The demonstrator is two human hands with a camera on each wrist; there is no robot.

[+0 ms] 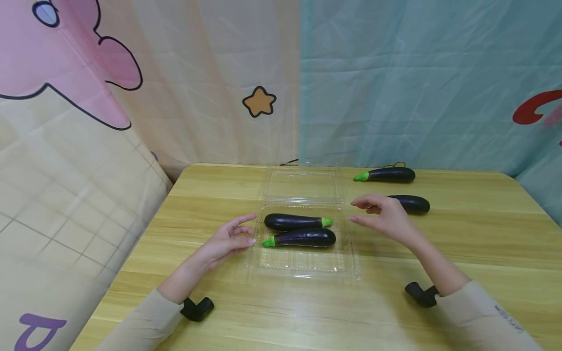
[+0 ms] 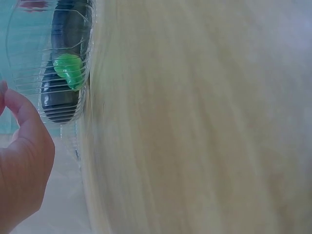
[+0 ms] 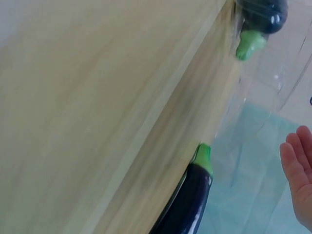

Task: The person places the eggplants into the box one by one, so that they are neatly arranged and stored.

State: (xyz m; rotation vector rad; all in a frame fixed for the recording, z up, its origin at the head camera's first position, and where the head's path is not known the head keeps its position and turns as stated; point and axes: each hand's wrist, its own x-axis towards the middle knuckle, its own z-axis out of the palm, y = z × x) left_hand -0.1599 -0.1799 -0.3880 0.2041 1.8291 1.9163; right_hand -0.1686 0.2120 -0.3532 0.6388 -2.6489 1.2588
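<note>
Two dark purple eggplants with green stems, the farther one (image 1: pixel 291 222) and the nearer one (image 1: pixel 309 238), lie side by side in a clear plastic clamshell box (image 1: pixel 303 274). Their stems point opposite ways. Beyond the box, its transparent lid (image 1: pixel 303 186) is folded back. My left hand (image 1: pixel 225 243) is at the box's left edge, fingers loosely extended; whether they touch the plastic I cannot tell. Off the box's right side hovers my right hand (image 1: pixel 386 218), holding nothing, its fingers slightly bent. That hand partly hides an eggplant (image 1: pixel 414 204) on the table.
Another eggplant (image 1: pixel 392 175) lies farther back on the wooden table (image 1: pixel 307 317), right of the lid. Patterned curtains (image 1: pixel 373 87) hang behind the table. Black camera mounts (image 1: pixel 198 309) are on both wrists.
</note>
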